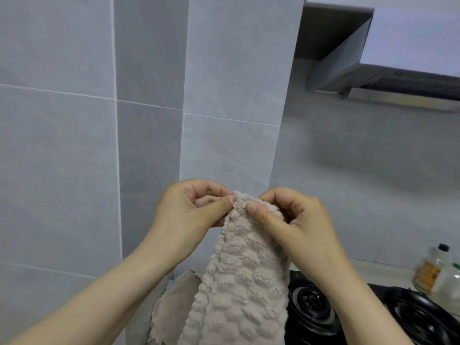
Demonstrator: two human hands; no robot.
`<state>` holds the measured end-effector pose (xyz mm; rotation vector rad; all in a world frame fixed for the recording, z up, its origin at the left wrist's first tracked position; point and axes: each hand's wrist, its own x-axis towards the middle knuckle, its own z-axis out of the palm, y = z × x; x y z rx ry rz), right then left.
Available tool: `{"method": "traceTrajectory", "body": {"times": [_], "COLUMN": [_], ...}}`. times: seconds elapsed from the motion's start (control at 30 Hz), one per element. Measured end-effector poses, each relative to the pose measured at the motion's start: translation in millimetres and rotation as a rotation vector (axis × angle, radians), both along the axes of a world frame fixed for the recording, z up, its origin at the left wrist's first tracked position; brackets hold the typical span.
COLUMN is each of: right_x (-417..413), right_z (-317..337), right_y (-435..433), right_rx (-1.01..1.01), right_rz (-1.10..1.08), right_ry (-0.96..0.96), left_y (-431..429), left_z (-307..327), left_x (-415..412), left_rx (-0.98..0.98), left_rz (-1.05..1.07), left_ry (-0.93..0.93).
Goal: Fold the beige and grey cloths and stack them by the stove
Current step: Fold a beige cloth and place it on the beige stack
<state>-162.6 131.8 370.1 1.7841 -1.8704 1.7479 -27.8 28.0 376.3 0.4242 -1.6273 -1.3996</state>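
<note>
A beige cloth point(239, 282) with a bumpy, fluffy texture hangs in the air in front of the tiled wall. My left hand point(191, 210) pinches its top edge between thumb and fingers. My right hand point(293, 220) pinches the same top edge close beside it, thumb on the near face. The cloth hangs down past the bottom of the view, bunched and twisted lower down. The black stove point(348, 317) lies at the lower right, partly behind the cloth. No grey cloth is in view.
Grey wall tiles point(87, 145) fill the left and centre. A range hood point(388, 80) juts out at the upper right. Two bottles point(438, 272) stand on the counter behind the stove's burners at the far right.
</note>
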Motion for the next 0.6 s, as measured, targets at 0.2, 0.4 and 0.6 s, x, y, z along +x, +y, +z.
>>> {"method": "traceTrajectory", "body": {"times": [0.2, 0.4, 0.6], "right_x": [-2.9, -4.5, -7.6], "right_z": [-1.7, -0.6, 1.3], "right_y": [-1.3, -2.7, -2.1], "right_rx": [0.0, -0.009, 0.004], "right_rz": [-0.034, -0.039, -0.065], "right_ry": [0.031, 0.019, 0.042], "left_y": [4.4, 7.8, -2.1], "left_z": [-1.0, -1.1, -3.9], "left_x": [-1.5, -0.7, -5.8], "left_rx": [0.015, -0.002, -0.02], "left_rz": [-0.042, -0.105, 0.024], "left_ry": [0.015, 0.054, 0.061]}}
